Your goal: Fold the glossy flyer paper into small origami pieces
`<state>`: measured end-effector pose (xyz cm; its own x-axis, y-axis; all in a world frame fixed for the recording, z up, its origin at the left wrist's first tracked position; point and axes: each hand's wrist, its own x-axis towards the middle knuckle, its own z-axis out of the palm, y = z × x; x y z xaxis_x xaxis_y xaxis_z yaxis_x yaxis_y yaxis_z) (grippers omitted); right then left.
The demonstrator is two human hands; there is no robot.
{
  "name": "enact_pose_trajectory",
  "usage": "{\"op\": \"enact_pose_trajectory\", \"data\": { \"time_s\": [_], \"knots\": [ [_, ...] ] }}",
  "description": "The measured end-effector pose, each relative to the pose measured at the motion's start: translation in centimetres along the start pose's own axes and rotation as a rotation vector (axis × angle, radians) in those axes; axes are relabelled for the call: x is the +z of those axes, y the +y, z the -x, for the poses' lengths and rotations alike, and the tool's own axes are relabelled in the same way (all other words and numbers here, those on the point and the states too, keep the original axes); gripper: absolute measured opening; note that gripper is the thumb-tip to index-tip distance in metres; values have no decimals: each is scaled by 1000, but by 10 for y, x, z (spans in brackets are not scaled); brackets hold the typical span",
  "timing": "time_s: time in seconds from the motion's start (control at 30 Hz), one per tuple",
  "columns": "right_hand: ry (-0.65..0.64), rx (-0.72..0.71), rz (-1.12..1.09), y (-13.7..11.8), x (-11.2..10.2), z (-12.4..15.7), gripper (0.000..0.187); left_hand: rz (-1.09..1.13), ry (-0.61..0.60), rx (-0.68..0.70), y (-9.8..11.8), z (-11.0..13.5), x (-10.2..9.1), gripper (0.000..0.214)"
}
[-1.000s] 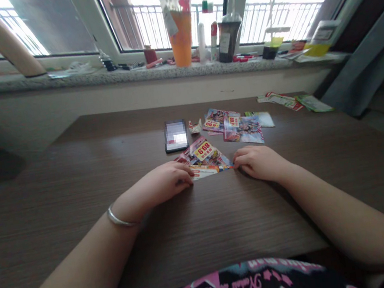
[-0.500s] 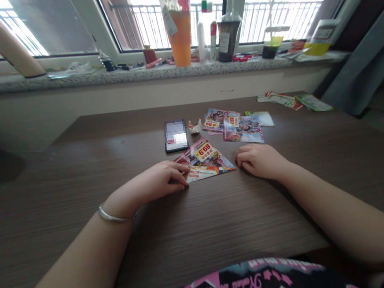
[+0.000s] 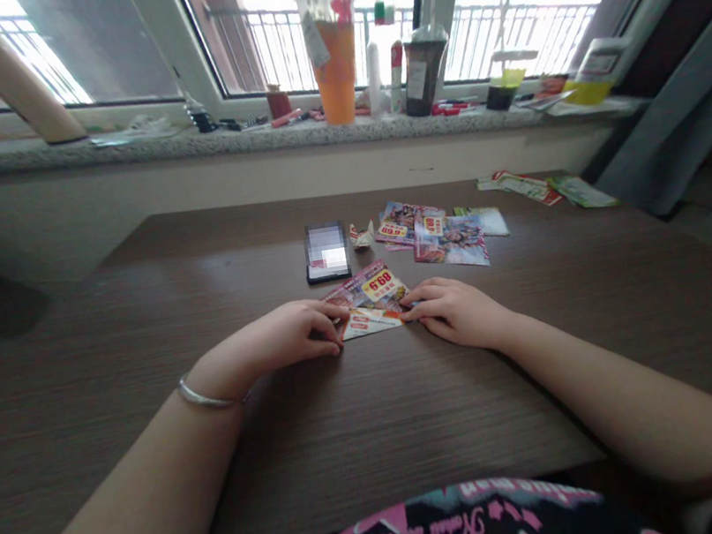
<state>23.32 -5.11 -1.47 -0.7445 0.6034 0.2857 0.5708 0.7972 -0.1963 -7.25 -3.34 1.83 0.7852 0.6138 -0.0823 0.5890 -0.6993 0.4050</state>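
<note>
A colourful printed flyer (image 3: pixel 374 320) lies on the table with its near edge folded over, showing a white and orange strip. At its left corner, my left hand (image 3: pixel 312 329) has thumb and fingers closed on the paper. My right hand (image 3: pixel 460 309) has its fingertips on the right corner, covering that end, with the thumb drawn in close below. Behind the flyer are a phone (image 3: pixel 325 254) with a blurred screen and a small folded paper piece (image 3: pixel 361 235). More flyers (image 3: pixel 449 240) lie overlapped to the right of these.
Torn paper or wrappers (image 3: pixel 528 186) lie at the table's back right. Along the granite windowsill (image 3: pixel 244 141) stand an orange drink cup (image 3: pixel 334 65), a dark drink cup (image 3: pixel 424 69), bottles and several small items. A grey curtain (image 3: pixel 671 95) hangs at the right.
My right hand has moved left from beside the flyer onto its right corner. The flyer has shifted slightly, and my left hand stays at its left corner.
</note>
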Motion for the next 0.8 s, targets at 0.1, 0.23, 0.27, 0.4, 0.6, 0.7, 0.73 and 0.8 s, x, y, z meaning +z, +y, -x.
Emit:
{"op": "enact_pose_trajectory", "data": {
  "time_s": [0.1,0.23,0.27,0.4,0.6,0.7,0.73,0.8],
  "knots": [
    [3,-1,1,1,-1,1,30,11,-13,-17,-1,1,-3,14],
    [-12,-14,1,-1,-2,2,30,12,27,4,0,-1,-1,22],
    [-13,-20,1,-1,-2,1,30,4,48,13,2,-3,0,23],
    [27,-30,14,-2,-7,-1,28,-118,196,-10,12,-7,8,29],
    [193,8,-9,-4,-15,-3,24,-319,186,-11,29,-5,19,40],
    [243,16,-20,-3,-15,-3,26,-310,187,-1,32,-5,22,37],
    [257,11,-25,-3,-14,-3,26,-299,181,10,32,-6,22,35],
    [271,-4,-37,-2,-13,-3,26,-283,178,38,32,-7,24,33]
  ]
}}
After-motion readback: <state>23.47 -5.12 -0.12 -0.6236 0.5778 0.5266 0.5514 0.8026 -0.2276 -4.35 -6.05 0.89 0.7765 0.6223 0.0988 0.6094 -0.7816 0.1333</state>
